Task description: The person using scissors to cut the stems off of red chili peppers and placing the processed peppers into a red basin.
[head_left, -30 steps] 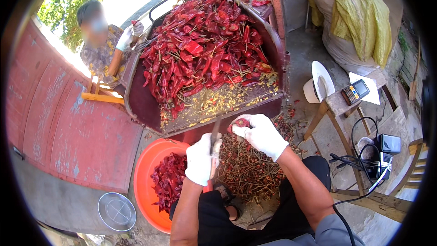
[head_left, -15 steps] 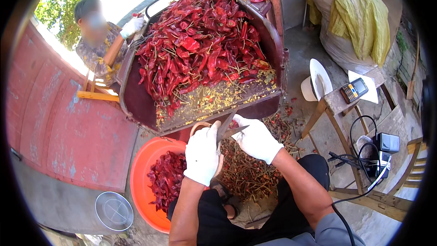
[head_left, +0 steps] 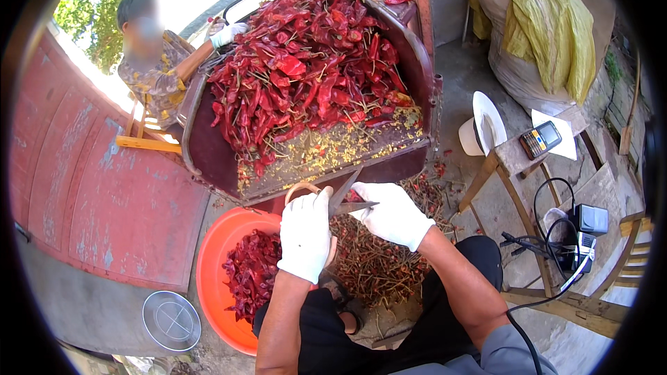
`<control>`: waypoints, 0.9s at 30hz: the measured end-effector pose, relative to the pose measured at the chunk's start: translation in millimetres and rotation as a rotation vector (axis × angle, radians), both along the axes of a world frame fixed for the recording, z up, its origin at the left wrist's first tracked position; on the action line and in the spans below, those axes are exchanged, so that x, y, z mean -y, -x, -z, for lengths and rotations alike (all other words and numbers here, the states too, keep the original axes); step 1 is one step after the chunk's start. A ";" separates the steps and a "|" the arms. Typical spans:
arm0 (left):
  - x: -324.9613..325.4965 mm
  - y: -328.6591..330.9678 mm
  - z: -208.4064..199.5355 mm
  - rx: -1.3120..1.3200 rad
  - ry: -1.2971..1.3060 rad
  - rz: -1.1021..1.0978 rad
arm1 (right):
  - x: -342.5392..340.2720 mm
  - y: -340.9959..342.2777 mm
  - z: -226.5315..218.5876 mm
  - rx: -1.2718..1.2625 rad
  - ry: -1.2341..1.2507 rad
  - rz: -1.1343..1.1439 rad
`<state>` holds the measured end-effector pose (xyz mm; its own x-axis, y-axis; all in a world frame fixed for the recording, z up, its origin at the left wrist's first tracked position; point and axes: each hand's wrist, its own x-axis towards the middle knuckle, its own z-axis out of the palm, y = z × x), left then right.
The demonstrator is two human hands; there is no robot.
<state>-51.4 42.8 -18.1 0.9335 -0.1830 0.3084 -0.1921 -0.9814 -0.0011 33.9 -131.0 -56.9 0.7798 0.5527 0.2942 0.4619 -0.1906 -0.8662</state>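
Observation:
My left hand (head_left: 304, 236), in a white glove, is closed round the handles of a pair of scissors (head_left: 341, 196) with wide metal blades spread apart. My right hand (head_left: 394, 217), gloved too, is pinched near the blade tips on a dried red chili pepper (head_left: 355, 196), mostly covered by the fingers and the blades. Just beyond both hands stands a metal cart bed (head_left: 306, 182), heaped with dried red chilies (head_left: 313, 62). Below my left hand an orange basin (head_left: 215, 285) contains chilies (head_left: 251, 274). Cut stems (head_left: 382, 271) are piled on the ground beneath my right hand.
A co-worker (head_left: 156, 62) sits at the cart's far left, a gloved hand at the heap. To the right are a bench (head_left: 511, 156) with a handheld device (head_left: 540, 140), a white hat (head_left: 490, 125), and cabled gear (head_left: 587, 236). A round sieve (head_left: 171, 321) lies lower left.
My right hand has turned slightly and shifted down a little, its fingertips now at the lower blade. The co-worker's gloved hand has moved right, onto the chili heap's edge.

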 end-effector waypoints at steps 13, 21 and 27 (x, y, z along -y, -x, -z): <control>-1.0 0.3 6.2 -0.005 -0.041 -0.059 | -3.2 5.2 -7.1 0.052 0.004 -0.003; 4.1 -1.3 -0.4 -0.002 -0.077 0.028 | 9.3 -0.6 -4.9 0.094 0.088 -0.033; 3.7 0.6 4.1 -0.100 -0.050 0.004 | 13.8 -2.6 -22.2 -0.088 0.232 -0.094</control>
<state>-52.0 39.0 -22.2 0.9584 -0.1999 0.2039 -0.1980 -0.9797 -0.0302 36.5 -144.8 -34.7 0.7385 0.6689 0.0841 0.4117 -0.3488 -0.8419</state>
